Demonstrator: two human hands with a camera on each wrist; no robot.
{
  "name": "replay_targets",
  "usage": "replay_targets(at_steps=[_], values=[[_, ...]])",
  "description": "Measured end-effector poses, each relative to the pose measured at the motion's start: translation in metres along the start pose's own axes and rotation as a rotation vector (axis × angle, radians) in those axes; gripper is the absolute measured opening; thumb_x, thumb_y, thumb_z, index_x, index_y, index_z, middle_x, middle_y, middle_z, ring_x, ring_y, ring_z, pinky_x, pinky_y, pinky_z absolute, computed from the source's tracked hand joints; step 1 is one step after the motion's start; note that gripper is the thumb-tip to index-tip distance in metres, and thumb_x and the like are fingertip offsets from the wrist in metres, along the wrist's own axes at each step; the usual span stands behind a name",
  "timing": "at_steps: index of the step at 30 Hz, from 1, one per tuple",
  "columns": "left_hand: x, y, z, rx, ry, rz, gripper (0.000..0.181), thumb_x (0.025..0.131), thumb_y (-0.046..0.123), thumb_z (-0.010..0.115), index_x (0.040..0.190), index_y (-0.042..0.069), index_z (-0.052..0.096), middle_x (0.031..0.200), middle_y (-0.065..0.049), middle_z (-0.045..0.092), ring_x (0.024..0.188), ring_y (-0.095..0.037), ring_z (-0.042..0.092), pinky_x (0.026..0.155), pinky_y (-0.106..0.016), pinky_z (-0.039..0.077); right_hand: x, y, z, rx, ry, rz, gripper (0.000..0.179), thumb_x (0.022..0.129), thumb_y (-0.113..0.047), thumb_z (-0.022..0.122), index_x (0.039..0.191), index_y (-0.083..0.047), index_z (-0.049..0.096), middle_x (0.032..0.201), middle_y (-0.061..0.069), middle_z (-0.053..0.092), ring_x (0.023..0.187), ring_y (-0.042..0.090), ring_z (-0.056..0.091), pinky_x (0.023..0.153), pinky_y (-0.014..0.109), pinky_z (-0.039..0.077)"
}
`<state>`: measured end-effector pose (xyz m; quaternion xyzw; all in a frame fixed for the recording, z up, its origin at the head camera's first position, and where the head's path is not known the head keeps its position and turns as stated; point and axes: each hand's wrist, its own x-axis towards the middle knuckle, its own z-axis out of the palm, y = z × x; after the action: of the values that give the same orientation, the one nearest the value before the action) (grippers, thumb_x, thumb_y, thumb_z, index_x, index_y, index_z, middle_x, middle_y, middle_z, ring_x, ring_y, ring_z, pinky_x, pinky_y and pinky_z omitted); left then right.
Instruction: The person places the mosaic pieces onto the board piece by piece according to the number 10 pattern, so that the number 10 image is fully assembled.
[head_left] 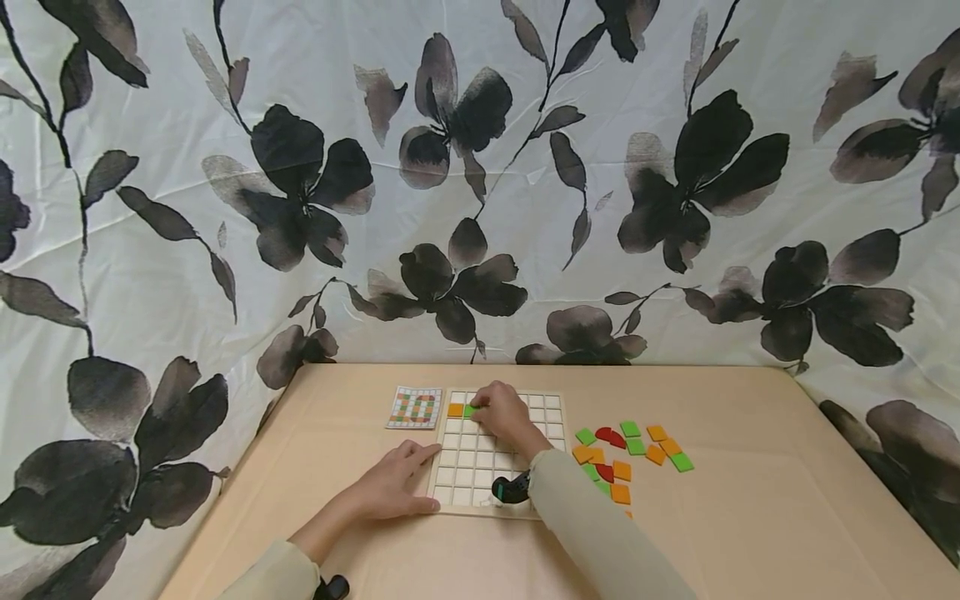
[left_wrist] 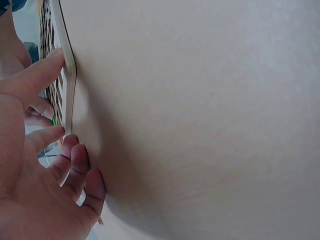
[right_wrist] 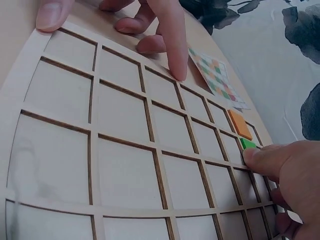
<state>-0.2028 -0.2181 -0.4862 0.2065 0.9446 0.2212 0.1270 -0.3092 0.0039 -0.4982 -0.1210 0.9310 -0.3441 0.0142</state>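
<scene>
Right hand: the right hand (head_left: 501,414) pinches a green tile (right_wrist: 247,143); its fingers cover most of it, so I cannot tell whether it is fully seated.
Green tile: on the board (head_left: 463,477), just right of an orange tile (head_left: 455,410) in the leftmost column.
Left hand: the left hand (head_left: 393,479) is spread wide, thumb and index touching the board's left edge.
Board: partly hidden by the right forearm; nearly edge-on in the left wrist view.
Card: the card (head_left: 415,407) has a pattern too small to read surely.
Loose tiles: the loose tiles (head_left: 635,447) lie right on the bench (head_left: 750,467), some behind the sleeve (head_left: 592,517).
</scene>
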Motion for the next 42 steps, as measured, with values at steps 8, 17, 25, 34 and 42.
replay_targets(at_steps=[8, 17, 25, 34, 42], values=[[0.0, 0.001, 0.0, 0.005, -0.003, 0.001, 0.086, 0.078, 0.052, 0.074, 0.148, 0.016, 0.039, 0.117, 0.001, 0.046, 0.1, -0.015, 0.041, 0.083, -0.036, 0.039, -0.002, 0.0, -0.002, 0.051, -0.012, -0.004, 0.019, 0.084, -0.017, 0.075, 0.103, -0.016, 0.075, 0.103, 0.001, 0.063, 0.096, 0.018, 0.06, 0.083, 0.039, 0.049], [0.001, 0.001, 0.0, 0.001, -0.011, -0.003, 0.086, 0.079, 0.053, 0.073, 0.149, 0.017, 0.038, 0.12, 0.0, 0.045, 0.1, -0.016, 0.041, 0.083, -0.038, 0.039, -0.004, 0.006, -0.006, 0.122, -0.019, -0.046, 0.025, 0.085, -0.015, 0.074, 0.109, -0.01, 0.072, 0.102, 0.006, 0.064, 0.092, 0.019, 0.059, 0.081, 0.037, 0.049], [0.0, 0.003, -0.001, -0.006, -0.018, -0.01, 0.086, 0.079, 0.051, 0.074, 0.149, 0.016, 0.037, 0.122, -0.001, 0.045, 0.103, -0.016, 0.042, 0.085, -0.04, 0.04, -0.006, 0.009, -0.013, 0.185, -0.066, -0.058, 0.024, 0.087, -0.013, 0.071, 0.111, -0.008, 0.071, 0.103, 0.007, 0.062, 0.088, 0.018, 0.056, 0.076, 0.033, 0.049], [0.0, 0.005, -0.004, -0.012, -0.014, -0.008, 0.085, 0.08, 0.049, 0.074, 0.148, 0.016, 0.038, 0.122, -0.002, 0.046, 0.103, -0.016, 0.042, 0.085, -0.04, 0.04, -0.011, 0.009, -0.021, 0.194, -0.065, -0.12, 0.025, 0.088, -0.009, 0.069, 0.112, -0.006, 0.071, 0.104, 0.01, 0.064, 0.086, 0.018, 0.054, 0.077, 0.033, 0.048], [0.0, 0.005, -0.003, -0.011, -0.009, -0.006, 0.085, 0.079, 0.049, 0.075, 0.148, 0.016, 0.039, 0.121, -0.002, 0.046, 0.102, -0.016, 0.042, 0.085, -0.04, 0.04, -0.016, 0.009, -0.027, 0.193, -0.064, -0.151, 0.025, 0.088, -0.009, 0.069, 0.112, -0.005, 0.07, 0.104, 0.013, 0.064, 0.083, 0.018, 0.053, 0.073, 0.031, 0.046]])
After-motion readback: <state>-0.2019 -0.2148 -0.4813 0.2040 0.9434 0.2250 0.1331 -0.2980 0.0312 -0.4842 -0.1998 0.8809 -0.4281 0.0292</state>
